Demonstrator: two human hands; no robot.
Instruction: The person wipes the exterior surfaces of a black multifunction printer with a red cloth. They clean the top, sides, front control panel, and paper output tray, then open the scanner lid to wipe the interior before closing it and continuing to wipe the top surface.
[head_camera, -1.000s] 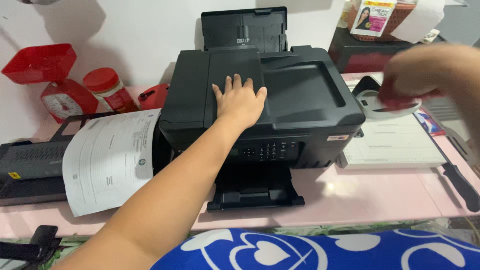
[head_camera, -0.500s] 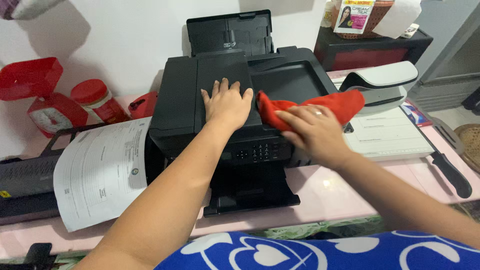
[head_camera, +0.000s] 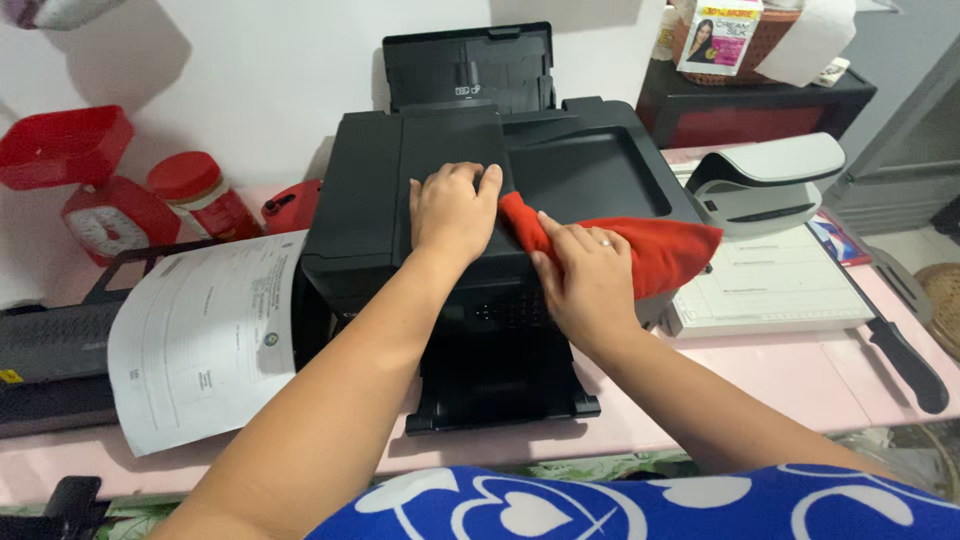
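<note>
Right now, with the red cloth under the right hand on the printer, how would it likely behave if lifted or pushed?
The red cloth likely goes floppy when lifted: it already bunches and drapes over the printer edge. Probably light, since it folds under the right hand. Pushed, it would likely slide and wrinkle on the smooth black lid rather than roll.

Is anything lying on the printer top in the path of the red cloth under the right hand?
Nothing loose shows there. The right hand presses the red cloth onto the printer, whose recessed lid beyond is bare. Only the left hand, resting beside the cloth's left end, occupies that surface.
</note>
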